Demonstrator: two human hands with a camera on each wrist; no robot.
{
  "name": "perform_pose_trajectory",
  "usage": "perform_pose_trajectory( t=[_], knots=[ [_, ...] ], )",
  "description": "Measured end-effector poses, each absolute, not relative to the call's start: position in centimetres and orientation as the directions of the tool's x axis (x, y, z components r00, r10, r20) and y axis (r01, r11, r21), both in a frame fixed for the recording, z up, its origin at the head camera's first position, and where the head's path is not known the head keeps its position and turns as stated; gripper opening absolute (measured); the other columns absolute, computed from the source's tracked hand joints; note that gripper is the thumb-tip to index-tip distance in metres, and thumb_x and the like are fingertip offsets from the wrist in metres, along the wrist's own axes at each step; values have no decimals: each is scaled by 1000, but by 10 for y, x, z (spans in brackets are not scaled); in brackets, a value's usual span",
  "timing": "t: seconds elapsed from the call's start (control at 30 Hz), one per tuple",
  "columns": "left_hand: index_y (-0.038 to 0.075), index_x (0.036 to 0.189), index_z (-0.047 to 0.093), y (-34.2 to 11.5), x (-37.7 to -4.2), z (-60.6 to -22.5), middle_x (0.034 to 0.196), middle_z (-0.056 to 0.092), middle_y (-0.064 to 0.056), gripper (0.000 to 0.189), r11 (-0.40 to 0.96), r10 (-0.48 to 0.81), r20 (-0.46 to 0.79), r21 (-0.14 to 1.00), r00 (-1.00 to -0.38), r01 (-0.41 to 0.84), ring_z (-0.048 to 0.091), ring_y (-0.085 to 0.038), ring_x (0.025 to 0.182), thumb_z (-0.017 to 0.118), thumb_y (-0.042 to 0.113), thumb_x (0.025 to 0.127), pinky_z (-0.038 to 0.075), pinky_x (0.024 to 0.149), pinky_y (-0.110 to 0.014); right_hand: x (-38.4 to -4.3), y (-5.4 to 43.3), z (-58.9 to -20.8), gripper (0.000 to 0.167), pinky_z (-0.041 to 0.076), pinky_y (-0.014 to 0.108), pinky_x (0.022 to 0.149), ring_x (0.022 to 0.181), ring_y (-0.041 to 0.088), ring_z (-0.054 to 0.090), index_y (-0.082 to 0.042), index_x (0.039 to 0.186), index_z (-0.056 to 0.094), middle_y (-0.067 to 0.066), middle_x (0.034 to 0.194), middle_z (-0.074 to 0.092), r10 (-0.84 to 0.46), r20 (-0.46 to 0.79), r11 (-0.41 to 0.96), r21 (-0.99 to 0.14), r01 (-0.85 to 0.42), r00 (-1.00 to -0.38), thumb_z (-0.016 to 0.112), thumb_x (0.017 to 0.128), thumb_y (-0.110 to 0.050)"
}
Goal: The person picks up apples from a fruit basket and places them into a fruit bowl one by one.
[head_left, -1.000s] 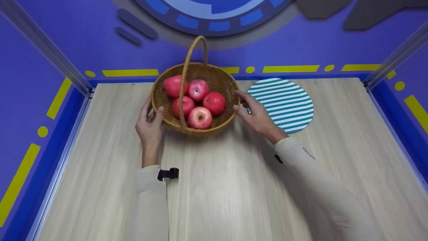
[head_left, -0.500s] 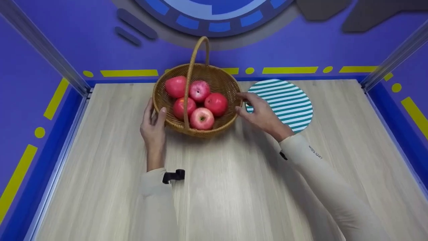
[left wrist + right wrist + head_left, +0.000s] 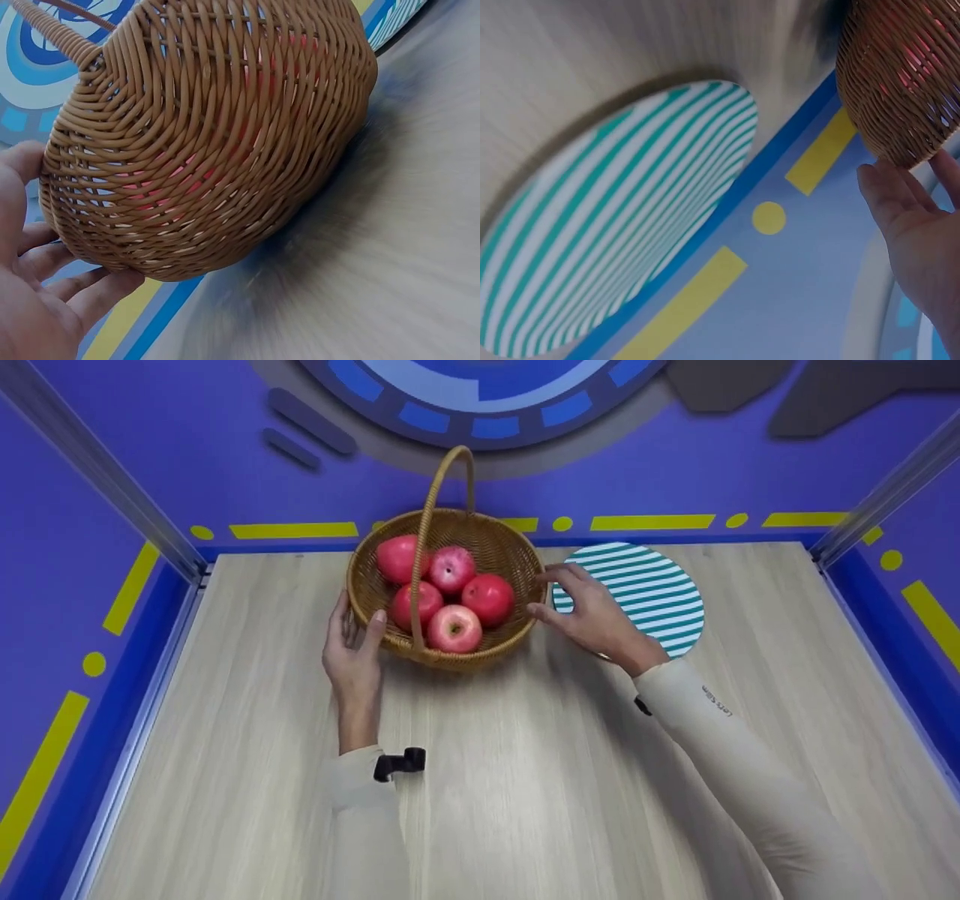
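Observation:
A round wicker basket [image 3: 499, 540] with a tall arched handle [image 3: 426, 525] holds several red apples [image 3: 454, 628]. My left hand [image 3: 352, 667] grips its left side, thumb at the rim. In the left wrist view, the fingers [image 3: 101, 292] reach under the woven wall [image 3: 202, 135], and red shows through the weave. On the opposite side, my right hand [image 3: 596, 619] holds the rim between thumb and fingers. Seen from the right wrist, those fingertips lie against the underside of the wicker [image 3: 900, 97]. The basket's bottom is hidden in the head view.
A round mat [image 3: 637, 592] with green and white stripes lies just right of the basket, partly behind my right hand. The pale wooden table [image 3: 480, 780] ends at a blue printed back wall [image 3: 652, 487], with side panels left and right.
The basket has shifted slightly to the right, nearer the striped mat, with both hands moving along on it. The whole head view has also dipped a little.

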State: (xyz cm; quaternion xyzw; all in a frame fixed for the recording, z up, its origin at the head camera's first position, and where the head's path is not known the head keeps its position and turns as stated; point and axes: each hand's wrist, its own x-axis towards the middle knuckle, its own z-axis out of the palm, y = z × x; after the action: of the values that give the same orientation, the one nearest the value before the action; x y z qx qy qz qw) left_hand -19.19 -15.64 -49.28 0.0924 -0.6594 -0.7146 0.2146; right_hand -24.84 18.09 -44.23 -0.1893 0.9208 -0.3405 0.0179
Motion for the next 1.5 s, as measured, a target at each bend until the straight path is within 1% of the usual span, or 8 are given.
perform_pose_trajectory(
  t=[0.13, 0.3, 0.5, 0.67, 0.87, 1.07, 1.3, 1.5],
  knots=[
    [8, 159, 49, -156, -193, -494, 161, 49, -9, 63, -58, -440, 172, 974, -881, 219, 46, -24, 148, 73, 17, 102, 40, 119, -32, -253, 177, -435, 61, 46, 53, 115, 145, 31, 45, -7, 145, 61, 10, 157, 47, -377, 123, 704, -606, -371, -918, 73, 100, -46],
    [6, 158, 51, -157, -195, -496, 163, 46, -10, 56, -45, -433, 211, 966, -876, 255, 42, -27, 151, 68, 17, 106, 37, 121, -32, -255, 171, -428, 58, 50, 51, 111, 143, 30, 46, -5, 143, 61, 10, 157, 47, -385, 155, 696, -599, -396, -910, 75, 99, -42],
    [18, 165, 42, -159, -194, -497, 170, 36, -5, 66, -29, -373, 184, 977, -910, 209, 34, -20, 155, 69, 23, 105, 37, 120, -31, -257, 163, -423, 56, 51, 50, 110, 143, 30, 46, -6, 145, 61, 10, 157, 49, -392, 145, 703, -589, -397, -909, 72, 102, -40],
    [19, 166, 40, -162, -193, -498, 170, 35, -5, 67, -23, -365, 168, 982, -916, 189, 34, -20, 155, 67, 18, 105, 38, 120, -32, -260, 155, -421, 54, 48, 48, 113, 142, 31, 48, -4, 145, 60, 13, 154, 51, -435, 183, 685, -568, -456, -882, 73, 102, -34],
    [22, 166, 41, -164, -191, -499, 170, 35, -4, 66, -12, -364, 152, 986, -919, 168, 33, -21, 155, 67, 18, 105, 39, 119, -34, -266, 139, -415, 58, 45, 49, 116, 144, 34, 46, -3, 148, 57, 14, 156, 49, -492, 193, 658, -555, -508, -849, 74, 101, -32],
    [18, 165, 43, -162, -192, -498, 169, 37, -4, 68, -24, -371, 175, 980, -912, 198, 35, -22, 154, 69, 12, 102, 37, 121, -34, -272, 125, -415, 66, 45, 46, 116, 143, 31, 46, -6, 152, 53, 13, 154, 50, -522, 131, 659, -565, -496, -843, 78, 99, -33],
    [10, 164, 43, -159, -192, -498, 167, 40, -9, 69, -28, -373, 206, 972, -905, 233, 39, -24, 152, 71, 11, 100, 38, 121, -40, -278, 121, -423, 70, 46, 46, 115, 138, 34, 51, -5, 155, 50, 17, 151, 51, -527, 51, 671, -588, -452, -848, 81, 97, -31],
    [11, 163, 45, -156, -190, -496, 168, 39, -9, 70, -45, -378, 193, 973, -905, 226, 40, -27, 152, 73, 11, 99, 40, 120, -43, -281, 119, -432, 73, 47, 46, 114, 137, 31, 53, -6, 156, 49, 17, 151, 50, -516, 11, 701, -569, -429, -857, 81, 96, -32]
  ],
)
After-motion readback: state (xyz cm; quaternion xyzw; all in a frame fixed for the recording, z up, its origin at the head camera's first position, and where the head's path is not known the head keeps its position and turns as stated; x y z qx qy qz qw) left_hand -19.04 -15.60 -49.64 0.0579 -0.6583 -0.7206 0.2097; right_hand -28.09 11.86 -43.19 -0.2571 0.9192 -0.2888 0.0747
